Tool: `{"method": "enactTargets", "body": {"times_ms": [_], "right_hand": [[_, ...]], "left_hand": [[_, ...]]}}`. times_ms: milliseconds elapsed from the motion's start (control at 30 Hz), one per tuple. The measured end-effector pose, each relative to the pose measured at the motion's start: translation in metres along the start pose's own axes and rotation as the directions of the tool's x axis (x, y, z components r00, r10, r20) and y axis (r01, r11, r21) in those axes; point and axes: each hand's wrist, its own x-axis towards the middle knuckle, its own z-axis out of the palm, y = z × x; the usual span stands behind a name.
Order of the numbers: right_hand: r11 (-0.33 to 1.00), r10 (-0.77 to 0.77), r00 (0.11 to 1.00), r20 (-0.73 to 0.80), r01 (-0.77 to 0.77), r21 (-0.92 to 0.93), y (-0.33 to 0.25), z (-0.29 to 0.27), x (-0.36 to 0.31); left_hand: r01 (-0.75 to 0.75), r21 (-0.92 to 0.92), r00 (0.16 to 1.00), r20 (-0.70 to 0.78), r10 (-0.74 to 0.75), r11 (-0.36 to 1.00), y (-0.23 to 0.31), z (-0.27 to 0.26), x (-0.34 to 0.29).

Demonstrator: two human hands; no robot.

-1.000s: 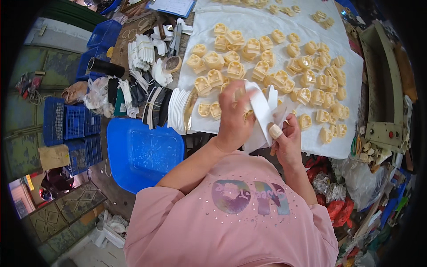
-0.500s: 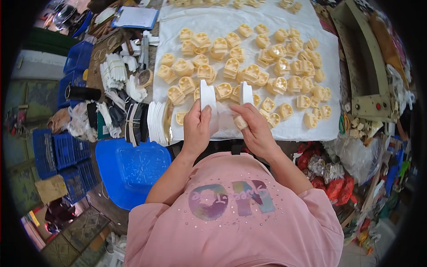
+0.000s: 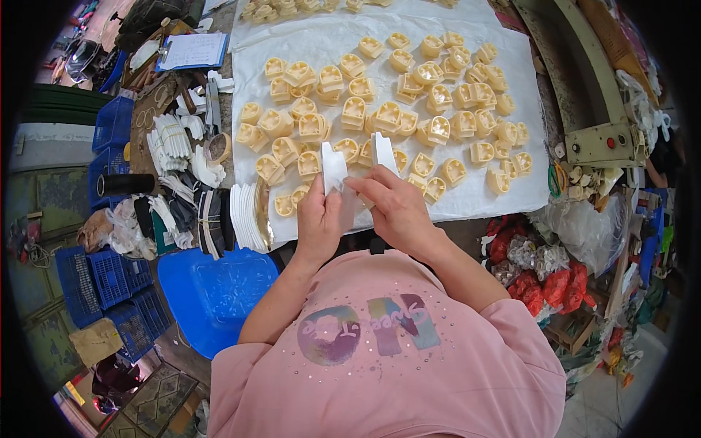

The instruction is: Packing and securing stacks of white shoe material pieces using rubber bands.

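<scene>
My left hand [image 3: 320,226] is closed round a stack of thin white curved strips [image 3: 334,166], held upright in front of my body. In my right hand [image 3: 401,208] is a second white strip piece [image 3: 384,152], its top jutting out past the fingers. The right fingertips reach across and touch the face of the left stack. How many strips each hand holds I cannot tell. Just beyond both hands, many cream moulded plastic pieces [image 3: 354,113] lie spread over a white cloth [image 3: 467,197].
Left of the cloth stand bundles of white strips [image 3: 250,215] and dark strips [image 3: 212,223]. A blue basin [image 3: 219,292] sits below them. A clipboard [image 3: 192,51] lies at the far left; a metal frame [image 3: 584,80] borders the right. Bags [image 3: 562,285] crowd the lower right.
My right hand has moved left, bringing its white piece closer to the left stack, and its fingers now touch that stack. The view has shifted slightly, so the table appears lower and further left.
</scene>
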Motion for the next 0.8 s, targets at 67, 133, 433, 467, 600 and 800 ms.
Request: {"method": "enactTargets", "body": {"times_ms": [67, 133, 433, 467, 600, 800], "right_hand": [[1.000, 0.023, 0.999, 0.030, -0.022, -0.018, 0.000, -0.001, 0.000], [1.000, 0.013, 1.000, -0.002, -0.013, 0.015, 0.003, 0.003, -0.001], [0.998, 0.051, 0.998, -0.028, -0.049, 0.049, 0.006, 0.006, -0.002], [0.992, 0.071, 0.997, -0.038, -0.066, 0.103, 0.007, 0.007, -0.002], [0.972, 0.059, 0.997, -0.058, -0.045, 0.229, 0.017, 0.008, -0.001], [0.790, 0.005, 1.000, -0.029, 0.014, 0.613, 0.020, 0.002, -0.006]], "left_hand": [[-0.020, 0.062, 1.000, 0.013, 0.020, 0.998, 0.002, 0.001, 0.000], [0.013, 0.024, 0.998, 0.067, -0.014, 1.000, 0.006, -0.001, 0.000], [0.138, -0.036, 0.983, 0.127, -0.133, 0.990, -0.001, 0.008, -0.002], [0.138, -0.037, 0.983, 0.130, -0.133, 0.990, 0.002, 0.011, -0.001], [0.248, -0.623, 0.969, 0.145, -0.202, 0.741, 0.008, 0.015, 0.003], [0.276, -0.600, 0.956, 0.090, -0.280, 0.751, 0.001, 0.014, 0.013]]}}
